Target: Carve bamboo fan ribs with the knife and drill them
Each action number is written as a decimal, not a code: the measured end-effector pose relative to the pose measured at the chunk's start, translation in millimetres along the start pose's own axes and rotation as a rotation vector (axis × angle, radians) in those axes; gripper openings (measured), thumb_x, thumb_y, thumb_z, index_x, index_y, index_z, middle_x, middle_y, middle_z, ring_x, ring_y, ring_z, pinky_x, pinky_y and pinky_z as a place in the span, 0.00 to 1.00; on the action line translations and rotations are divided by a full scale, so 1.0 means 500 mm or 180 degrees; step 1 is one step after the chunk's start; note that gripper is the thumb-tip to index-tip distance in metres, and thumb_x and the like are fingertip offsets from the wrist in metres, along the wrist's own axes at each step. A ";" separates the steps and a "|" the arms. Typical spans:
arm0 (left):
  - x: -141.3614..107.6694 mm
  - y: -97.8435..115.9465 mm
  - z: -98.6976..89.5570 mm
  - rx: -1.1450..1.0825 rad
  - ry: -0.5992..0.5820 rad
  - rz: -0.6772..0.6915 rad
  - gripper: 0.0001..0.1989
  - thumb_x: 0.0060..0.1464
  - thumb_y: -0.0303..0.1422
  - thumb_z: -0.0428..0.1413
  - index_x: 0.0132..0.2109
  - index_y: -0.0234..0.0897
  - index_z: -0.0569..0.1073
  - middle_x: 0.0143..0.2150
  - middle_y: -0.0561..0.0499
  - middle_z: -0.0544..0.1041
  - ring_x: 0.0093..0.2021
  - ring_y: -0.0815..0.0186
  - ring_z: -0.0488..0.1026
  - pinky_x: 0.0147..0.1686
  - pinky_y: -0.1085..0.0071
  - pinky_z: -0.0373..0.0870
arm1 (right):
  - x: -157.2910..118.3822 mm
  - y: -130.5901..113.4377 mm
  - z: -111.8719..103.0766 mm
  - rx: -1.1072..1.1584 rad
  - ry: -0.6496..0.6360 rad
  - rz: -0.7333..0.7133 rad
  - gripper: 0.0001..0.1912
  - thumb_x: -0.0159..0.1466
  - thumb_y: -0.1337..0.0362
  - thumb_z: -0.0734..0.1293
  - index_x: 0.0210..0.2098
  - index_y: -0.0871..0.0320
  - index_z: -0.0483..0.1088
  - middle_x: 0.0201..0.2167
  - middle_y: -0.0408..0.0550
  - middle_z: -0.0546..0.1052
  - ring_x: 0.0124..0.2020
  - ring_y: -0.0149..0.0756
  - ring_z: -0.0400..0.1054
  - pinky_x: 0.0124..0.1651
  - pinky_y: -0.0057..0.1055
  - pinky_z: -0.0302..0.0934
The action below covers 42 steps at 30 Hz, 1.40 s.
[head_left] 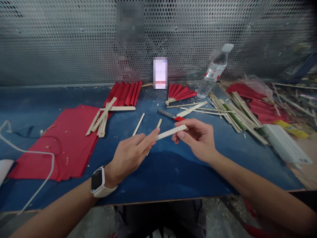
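Observation:
A pale bamboo strip [167,133] is held between my two hands above the blue table. My left hand [132,155], with a watch on its wrist, pinches the strip's left end. Around the right end close the fingers and thumb of my right hand [199,138]. Beneath and beside my left hand lie two thin bamboo slips [138,124], partly hidden by it. Just beyond my right hand is a knife [167,113] with a red handle, next to a wider, rounded bamboo piece [192,109].
Red sheets [59,142] are stacked at left, with bamboo sticks [104,119] on their edge. Pleated red paper [126,94] and a small red fan [179,92] lie at the back. A bottle [215,72] leans by the mesh wall. Split bamboo [237,112] and a white box [284,143] lie right.

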<state>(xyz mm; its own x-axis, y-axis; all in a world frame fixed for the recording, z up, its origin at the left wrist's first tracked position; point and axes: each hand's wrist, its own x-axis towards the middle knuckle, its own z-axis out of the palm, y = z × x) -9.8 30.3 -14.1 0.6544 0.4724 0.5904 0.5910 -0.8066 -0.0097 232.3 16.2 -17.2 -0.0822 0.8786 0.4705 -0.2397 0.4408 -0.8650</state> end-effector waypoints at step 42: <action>-0.002 -0.130 0.021 0.0648 -0.1403 -0.1869 0.18 0.75 0.33 0.40 0.59 0.32 0.70 0.51 0.36 0.81 0.46 0.52 0.82 0.42 0.63 0.74 | 0.012 0.032 -0.034 -0.2432 -0.1006 0.0295 0.10 0.70 0.59 0.69 0.47 0.56 0.78 0.46 0.51 0.78 0.43 0.35 0.73 0.43 0.35 0.71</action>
<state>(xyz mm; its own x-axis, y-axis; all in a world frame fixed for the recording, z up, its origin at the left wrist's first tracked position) -43.8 86.0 -22.4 0.3084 0.9363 0.1681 0.9476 -0.3179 0.0324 244.2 31.7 -31.2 -0.3643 0.8746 0.3198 0.4949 0.4727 -0.7291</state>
